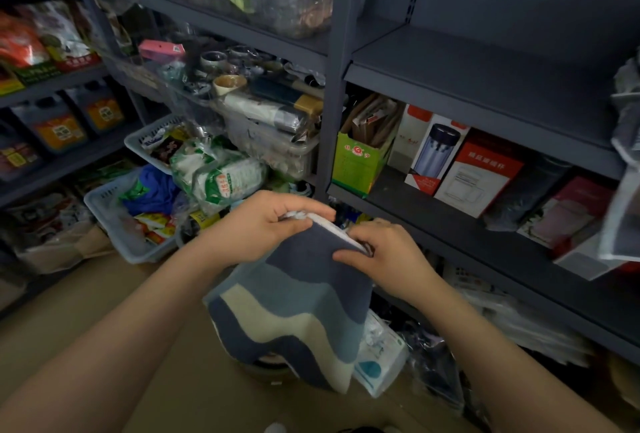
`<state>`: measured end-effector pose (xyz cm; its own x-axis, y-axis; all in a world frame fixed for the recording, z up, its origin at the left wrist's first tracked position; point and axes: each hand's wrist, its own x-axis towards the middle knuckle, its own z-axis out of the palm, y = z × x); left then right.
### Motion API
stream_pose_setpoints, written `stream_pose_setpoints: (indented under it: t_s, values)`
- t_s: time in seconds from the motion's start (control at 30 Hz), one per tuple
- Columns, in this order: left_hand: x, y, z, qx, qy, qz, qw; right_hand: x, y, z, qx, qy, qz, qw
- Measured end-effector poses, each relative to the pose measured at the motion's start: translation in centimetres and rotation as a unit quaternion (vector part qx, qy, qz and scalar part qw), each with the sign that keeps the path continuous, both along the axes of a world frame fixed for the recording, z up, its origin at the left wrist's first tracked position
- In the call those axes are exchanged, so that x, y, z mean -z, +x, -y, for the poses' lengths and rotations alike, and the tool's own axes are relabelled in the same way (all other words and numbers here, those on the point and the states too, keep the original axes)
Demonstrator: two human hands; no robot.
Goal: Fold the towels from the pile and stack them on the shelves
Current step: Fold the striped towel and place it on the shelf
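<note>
Held in the air before the shelves, the wave-striped towel [294, 308] hangs from both hands: left hand [263, 224] and right hand [377, 252] each pinch its top edge. Match corners squarely before folding; the bare grey shelf [485, 76] waits beyond.

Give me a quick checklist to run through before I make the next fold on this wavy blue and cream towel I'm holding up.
1. Left hand grips the top edge of the wavy blue and cream towel: ok.
2. Right hand pinches the same edge: ok.
3. Towel hangs free of the floor: ok.
4. Lower corners aligned: cannot tell.
5. Bare space on the upper dark grey metal shelf: ok.
</note>
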<state>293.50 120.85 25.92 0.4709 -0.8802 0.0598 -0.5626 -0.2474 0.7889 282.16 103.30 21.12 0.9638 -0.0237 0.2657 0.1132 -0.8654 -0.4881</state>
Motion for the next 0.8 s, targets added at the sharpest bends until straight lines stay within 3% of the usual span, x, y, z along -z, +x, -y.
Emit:
stream_pose_setpoints:
  t_s: [0.07,0.2,0.33,0.5,0.67,0.8]
  values:
    - [0.4,0.1,-0.1,-0.007,0.035,0.086,0.996,0.2,0.1,-0.3,-0.018,-0.004,0.026,0.999]
    - [1.3,-0.1,0.3,0.002,0.107,0.256,0.961,0.9,0.4,-1.7,-0.025,0.021,-0.005,0.999]
    - [2.8,-1.0,0.9,0.003,0.034,0.379,0.925,1.2,0.6,-2.2,-0.022,0.030,-0.012,0.999]
    - [3.6,-1.3,0.7,-0.038,-0.003,0.392,0.919,1.3,0.1,-0.8,-0.103,0.087,-0.102,0.986]
    - [4.5,-0.5,0.7,-0.008,-0.004,0.421,0.907,2.2,-1.3,1.1,-0.156,0.168,-0.278,0.933]
    - [4.8,0.8,0.0,-0.094,-0.065,0.373,0.921,5.2,-2.8,2.0,-0.136,0.086,-0.327,0.931]
